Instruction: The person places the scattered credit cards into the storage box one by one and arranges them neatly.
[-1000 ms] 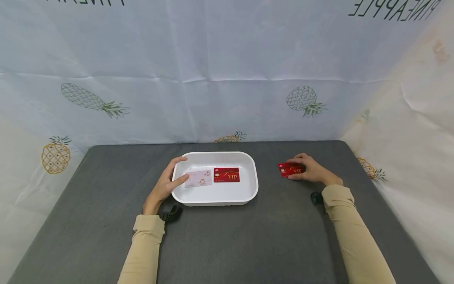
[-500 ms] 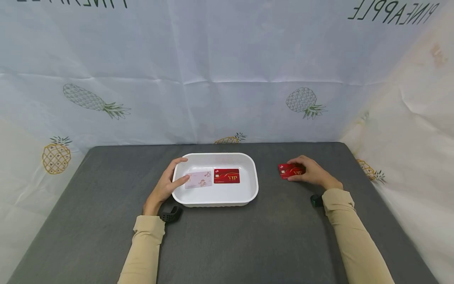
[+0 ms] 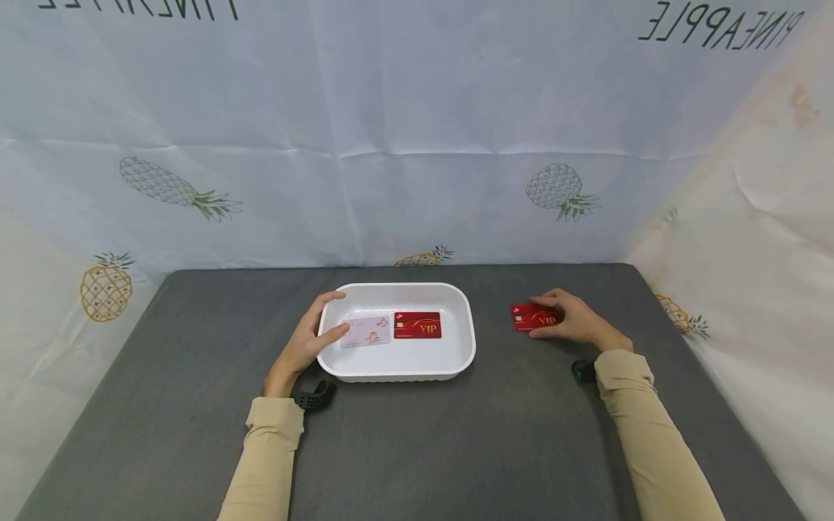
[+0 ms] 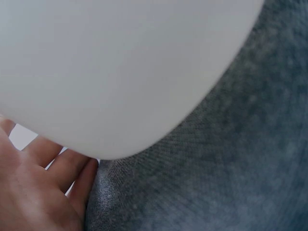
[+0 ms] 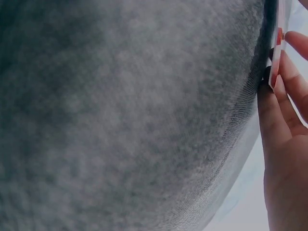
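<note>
In the head view my left hand (image 3: 304,347) grips the left end of a white plastic tray (image 3: 397,367), its thumb reaching in over the rim. Inside the tray lie a pale pink card (image 3: 366,332) with a floral print and a red VIP card (image 3: 418,325), side by side. Off to the right, my right hand (image 3: 576,318) holds a second red VIP card (image 3: 525,318) between thumb and fingers, covering its right end. Seen edge-on in the right wrist view, that card (image 5: 275,67) sits among the fingertips. The left wrist view has fingers against the tray's (image 4: 120,96) outer side.
A dark grey cloth-covered table (image 3: 456,449) lies under everything. Behind it hangs a pale curtain (image 3: 391,87) printed with pineapples. Each wrist wears a dark band, the left band (image 3: 316,396) close to the tray's near left corner.
The head view has tilted slightly, so everything appears a little lower. Both hands, the tray and the cards keep their places on the table.
</note>
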A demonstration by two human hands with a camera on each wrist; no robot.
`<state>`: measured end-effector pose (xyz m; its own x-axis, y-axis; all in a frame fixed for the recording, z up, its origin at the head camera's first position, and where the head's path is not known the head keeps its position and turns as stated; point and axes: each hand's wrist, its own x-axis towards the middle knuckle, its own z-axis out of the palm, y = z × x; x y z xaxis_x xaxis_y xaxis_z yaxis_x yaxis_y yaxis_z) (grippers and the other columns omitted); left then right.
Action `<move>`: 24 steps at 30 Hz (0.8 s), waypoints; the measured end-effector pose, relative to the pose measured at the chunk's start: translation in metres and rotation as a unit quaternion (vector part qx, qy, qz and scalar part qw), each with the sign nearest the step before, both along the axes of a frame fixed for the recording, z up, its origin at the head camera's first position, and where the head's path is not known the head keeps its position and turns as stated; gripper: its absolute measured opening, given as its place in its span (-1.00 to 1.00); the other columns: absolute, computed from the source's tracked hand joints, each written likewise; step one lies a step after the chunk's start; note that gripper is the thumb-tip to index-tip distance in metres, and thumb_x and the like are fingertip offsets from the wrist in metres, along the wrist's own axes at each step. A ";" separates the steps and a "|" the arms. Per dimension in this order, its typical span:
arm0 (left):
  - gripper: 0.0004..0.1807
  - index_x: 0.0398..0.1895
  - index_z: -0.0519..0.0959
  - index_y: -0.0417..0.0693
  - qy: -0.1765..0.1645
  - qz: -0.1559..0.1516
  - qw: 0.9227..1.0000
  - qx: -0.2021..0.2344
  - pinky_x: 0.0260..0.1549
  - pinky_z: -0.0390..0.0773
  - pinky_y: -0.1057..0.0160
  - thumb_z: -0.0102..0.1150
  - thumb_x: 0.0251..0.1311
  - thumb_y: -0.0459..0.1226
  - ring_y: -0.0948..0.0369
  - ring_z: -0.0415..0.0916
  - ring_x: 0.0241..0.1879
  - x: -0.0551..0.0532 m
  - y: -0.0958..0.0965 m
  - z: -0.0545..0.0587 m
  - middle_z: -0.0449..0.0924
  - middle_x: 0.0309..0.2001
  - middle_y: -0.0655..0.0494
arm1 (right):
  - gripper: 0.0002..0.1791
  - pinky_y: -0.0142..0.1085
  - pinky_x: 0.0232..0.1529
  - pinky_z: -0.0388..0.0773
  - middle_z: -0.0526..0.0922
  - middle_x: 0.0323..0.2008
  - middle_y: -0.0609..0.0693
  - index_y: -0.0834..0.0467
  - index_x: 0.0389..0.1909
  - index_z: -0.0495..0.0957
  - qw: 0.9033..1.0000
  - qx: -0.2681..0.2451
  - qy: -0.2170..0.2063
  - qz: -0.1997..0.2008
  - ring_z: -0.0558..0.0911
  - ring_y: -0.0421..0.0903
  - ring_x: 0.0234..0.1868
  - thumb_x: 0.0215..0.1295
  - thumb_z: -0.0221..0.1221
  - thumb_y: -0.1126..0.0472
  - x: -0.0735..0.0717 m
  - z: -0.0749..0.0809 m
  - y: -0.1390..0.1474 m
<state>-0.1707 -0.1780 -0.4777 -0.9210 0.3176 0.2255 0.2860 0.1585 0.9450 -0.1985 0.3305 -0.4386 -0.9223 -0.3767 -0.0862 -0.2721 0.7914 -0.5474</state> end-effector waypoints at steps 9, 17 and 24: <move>-0.36 0.44 0.23 -0.24 -0.002 0.001 1.000 -0.001 -0.30 0.65 0.25 0.14 0.31 -0.38 0.27 0.54 -0.11 0.000 0.000 0.000 0.36 0.17 -0.45 | -0.26 0.10 0.08 0.52 0.50 0.13 0.31 0.37 0.30 0.50 1.000 0.015 0.008 0.013 0.50 0.22 0.12 0.18 0.47 0.08 -0.001 0.001 -0.001; -0.37 0.43 0.22 -0.27 -0.004 0.000 1.000 0.004 -0.32 0.67 0.24 0.12 0.32 -0.40 0.27 0.56 -0.11 0.000 0.000 0.000 0.37 0.16 -0.46 | -0.30 0.14 0.09 0.53 0.54 0.10 0.29 0.31 0.28 0.55 0.999 0.035 0.014 0.002 0.51 0.23 0.12 0.20 0.45 0.01 0.001 0.000 0.000; -0.38 0.43 0.22 -0.27 -0.003 0.001 1.000 0.005 -0.33 0.66 0.24 0.12 0.32 -0.39 0.25 0.55 -0.12 0.001 0.001 0.002 0.37 0.16 -0.45 | -0.29 0.21 0.13 0.52 0.54 0.11 0.29 0.31 0.26 0.56 0.999 0.031 0.022 -0.015 0.50 0.26 0.14 0.19 0.46 -0.02 0.003 0.001 -0.001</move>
